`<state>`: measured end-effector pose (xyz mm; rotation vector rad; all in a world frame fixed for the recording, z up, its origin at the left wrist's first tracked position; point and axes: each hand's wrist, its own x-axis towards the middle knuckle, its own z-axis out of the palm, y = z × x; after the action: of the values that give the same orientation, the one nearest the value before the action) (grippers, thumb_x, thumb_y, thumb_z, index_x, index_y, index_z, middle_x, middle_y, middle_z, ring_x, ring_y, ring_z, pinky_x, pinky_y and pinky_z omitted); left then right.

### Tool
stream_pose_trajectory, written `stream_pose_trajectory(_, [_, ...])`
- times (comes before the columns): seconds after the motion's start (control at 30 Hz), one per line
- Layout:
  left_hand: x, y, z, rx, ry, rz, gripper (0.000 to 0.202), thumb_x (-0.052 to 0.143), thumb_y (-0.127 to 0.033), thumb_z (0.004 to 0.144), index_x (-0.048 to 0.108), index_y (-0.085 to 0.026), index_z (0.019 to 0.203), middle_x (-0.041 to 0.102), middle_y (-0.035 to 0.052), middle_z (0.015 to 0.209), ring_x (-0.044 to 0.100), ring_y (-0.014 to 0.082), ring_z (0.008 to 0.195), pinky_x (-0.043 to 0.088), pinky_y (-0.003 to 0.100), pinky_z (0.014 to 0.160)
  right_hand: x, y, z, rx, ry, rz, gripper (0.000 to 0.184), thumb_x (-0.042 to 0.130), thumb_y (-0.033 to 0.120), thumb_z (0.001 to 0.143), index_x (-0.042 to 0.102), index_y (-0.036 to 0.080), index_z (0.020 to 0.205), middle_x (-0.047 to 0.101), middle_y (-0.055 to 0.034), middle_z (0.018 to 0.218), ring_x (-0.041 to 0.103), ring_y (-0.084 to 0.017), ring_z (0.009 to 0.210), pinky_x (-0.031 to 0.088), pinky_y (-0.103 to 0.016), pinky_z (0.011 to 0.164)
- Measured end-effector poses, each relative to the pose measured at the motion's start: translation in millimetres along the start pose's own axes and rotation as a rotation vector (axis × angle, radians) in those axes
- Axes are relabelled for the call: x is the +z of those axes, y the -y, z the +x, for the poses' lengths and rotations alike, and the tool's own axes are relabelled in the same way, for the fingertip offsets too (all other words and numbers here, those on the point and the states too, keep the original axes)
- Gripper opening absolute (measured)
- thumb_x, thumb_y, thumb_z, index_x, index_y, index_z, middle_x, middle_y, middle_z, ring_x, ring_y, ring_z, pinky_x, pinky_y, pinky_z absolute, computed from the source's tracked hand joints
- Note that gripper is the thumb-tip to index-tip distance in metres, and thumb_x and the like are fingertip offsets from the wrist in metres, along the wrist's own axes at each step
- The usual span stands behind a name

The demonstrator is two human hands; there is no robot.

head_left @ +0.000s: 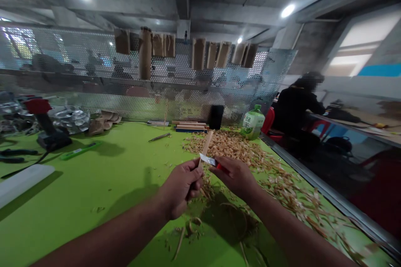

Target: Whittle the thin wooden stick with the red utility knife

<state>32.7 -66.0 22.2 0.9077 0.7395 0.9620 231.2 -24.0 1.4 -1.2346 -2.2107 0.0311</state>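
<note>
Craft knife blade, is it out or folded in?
Out: the silver blade sticks out past the red handle, held in the right hand.

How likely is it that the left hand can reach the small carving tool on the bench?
Likely yes, once it lets go: the left hand grips the wooden stick, but only green bench top lies between it and the carving tool.

The head camera faces forward and down, close above the left hand [181,187] and right hand [234,177].

Green tea bottle [253,123], label: vertical Chinese characters 绿茶; nothing else legible.
</note>
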Motion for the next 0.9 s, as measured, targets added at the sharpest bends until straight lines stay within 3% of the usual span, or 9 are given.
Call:
stream_pose_trajectory(0.3, [1.7,-2,-4,-0.006,0.046,0.049,0.037,0.057,-0.018,0.086,0.058,-0.014,0.123,0.037,-0.0064,0.062,0.027,0.0039,0.047,0.017,0.016,0.042,-6,-14,6,0.083,-0.119,-0.005,0.033,0.047,0.048,0.091,0.062,0.02,0.085,0.059,-0.0022,0.07,0.052,-0.015,0.064,0.034,-0.025,0.06])
stream_pose_trajectory(0.4, [2.7,-2,-7,-0.042,0.057,0.075,0.036,0.055,-0.016,0.087,0.058,-0.014,0.123,0.039,-0.0061,0.062,0.027,0.0036,0.046,0.017,0.016,0.041,-7,-33,12,0.194,-0.176,0.059,0.035,0.047,0.05,0.089,0.058,0.02,0.077,0.052,0.0011,0.062,0.046,-0.013,0.057,0.031,-0.024,0.055])
stream_pose_trajectory(0.53, [3.0,3,-10,-0.086,0.202,0.091,0.04,0.06,-0.021,0.085,0.058,-0.015,0.125,0.042,-0.0055,0.062,0.03,0.004,0.046,0.023,0.017,0.041,-17,-62,17,0.413,-0.292,0.123,0.043,0.043,0.055,0.086,0.047,0.02,0.061,0.041,0.0033,0.053,0.039,-0.012,0.051,0.025,-0.025,0.049])
stream_pose_trajectory(0.6, [1.2,6,-7,-0.056,0.186,0.076,0.043,0.061,-0.021,0.085,0.057,-0.016,0.127,0.044,-0.0053,0.062,0.033,0.0044,0.046,0.025,0.016,0.041,-23,-66,17,0.453,-0.339,0.101,0.044,0.044,0.055,0.085,0.045,0.02,0.059,0.04,0.0033,0.052,0.039,-0.012,0.052,0.025,-0.025,0.049])
stream_pose_trajectory(0.73, [-4.8,7,3,0.033,0.013,0.066,0.048,0.06,-0.017,0.084,0.053,-0.013,0.131,0.045,-0.0057,0.058,0.037,0.0049,0.046,0.028,0.015,0.041,-18,-46,12,0.349,-0.326,0.107,0.041,0.046,0.054,0.086,0.052,0.02,0.065,0.041,0.0038,0.054,0.04,-0.012,0.053,0.027,-0.024,0.05])
stream_pose_trajectory(0.9, [-6.1,6,9,0.096,0.001,0.076,0.053,0.064,-0.021,0.082,0.051,-0.014,0.133,0.047,-0.0056,0.058,0.04,0.0062,0.047,0.035,0.017,0.042,3,-14,4,0.04,-0.082,0.086,0.032,0.049,0.048,0.09,0.06,0.019,0.08,0.054,0.0007,0.065,0.048,-0.013,0.06,0.033,-0.023,0.056])
